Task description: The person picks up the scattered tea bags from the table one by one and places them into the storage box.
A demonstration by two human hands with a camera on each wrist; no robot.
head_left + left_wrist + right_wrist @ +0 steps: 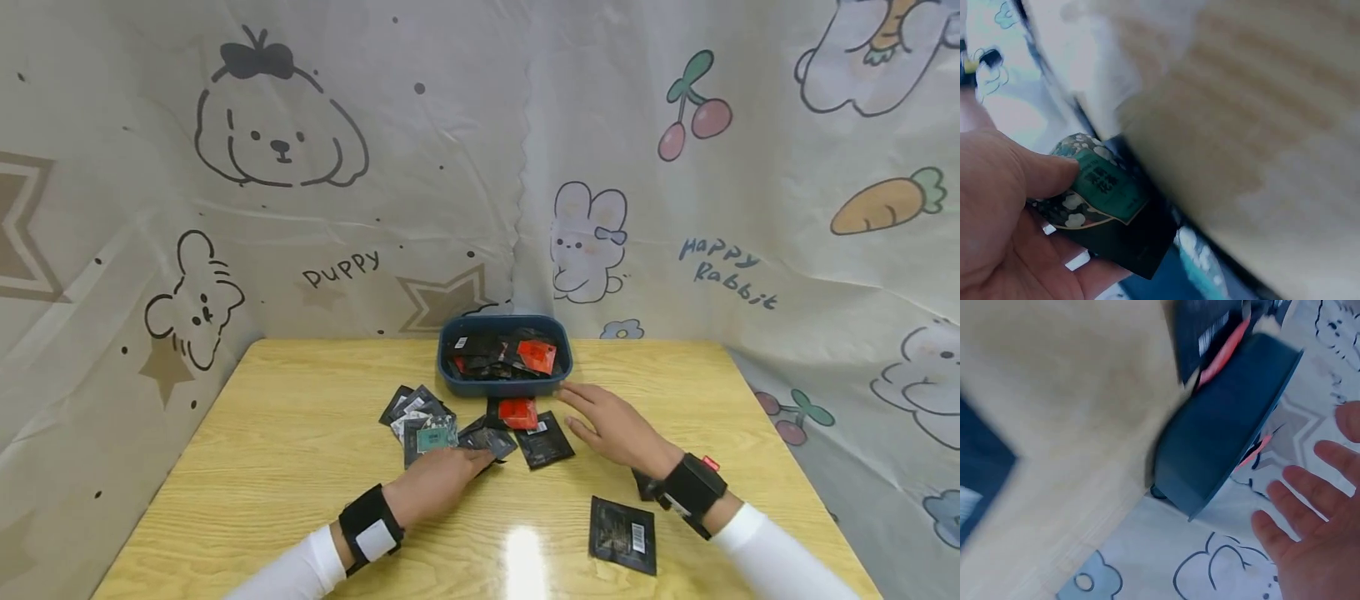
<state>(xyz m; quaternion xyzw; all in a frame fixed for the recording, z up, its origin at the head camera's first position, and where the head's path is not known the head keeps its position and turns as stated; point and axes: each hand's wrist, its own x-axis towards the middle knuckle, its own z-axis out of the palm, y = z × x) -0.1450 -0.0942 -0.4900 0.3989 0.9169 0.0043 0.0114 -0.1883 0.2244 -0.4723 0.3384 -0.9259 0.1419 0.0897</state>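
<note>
My left hand (438,485) pinches a small flat sachet (1119,212) between thumb and fingers. The sachet is black with a green label and a floral print. Just beyond that hand lies a loose pile of dark sachets (411,410), one with a green label. My right hand (618,427) is held with fingers extended beside the front right corner of a dark blue bin (506,388); nothing is in it. Inside the bin are several black and red sachets (537,356). In front of the bin lie a red-labelled sachet (517,412) and a black sachet (545,442).
Nearer to me on the right, a black sachet (622,535) with a barcode lies on the wooden table (300,433). Another dark sachet (643,484) is partly hidden under my right wrist. A printed curtain (465,167) hangs behind the table.
</note>
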